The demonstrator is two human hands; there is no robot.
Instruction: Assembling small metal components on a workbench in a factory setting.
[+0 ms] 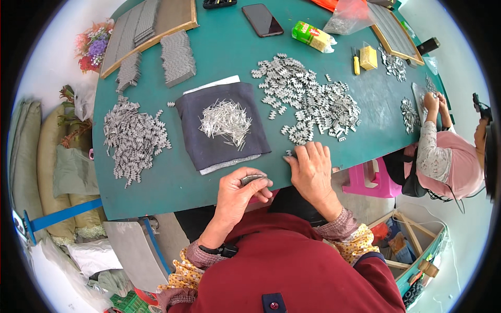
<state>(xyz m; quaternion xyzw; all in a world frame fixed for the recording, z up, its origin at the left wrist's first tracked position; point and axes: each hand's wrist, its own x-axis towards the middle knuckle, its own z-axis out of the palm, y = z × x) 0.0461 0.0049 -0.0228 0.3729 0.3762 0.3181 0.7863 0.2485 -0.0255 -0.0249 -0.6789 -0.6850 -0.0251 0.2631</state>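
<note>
My left hand (242, 192) is curled around a short row of grey metal pieces (252, 179), its thumb and fingers closed on them above the table's near edge. Just right of it, my right hand (312, 171) rests on the tabletop with bent fingers. A small notched grey metal piece (288, 153) sits between its thumb and index fingertips. Beyond that hand spreads a big loose pile of the same notched pieces (313, 96). Thin silvery pins (227, 122) lie heaped on a folded dark cloth (190, 112) in front of my left hand.
Another pile of notched pieces (134, 138) lies at left, with stacked rows (178, 58) and a wooden-framed tray (151, 39) behind. Phone (262, 20), green-yellow packet (313, 36) and yellow-handled screwdriver (356, 63) lie farther back. Another person (443, 148) works at right beside a pink stool (371, 180).
</note>
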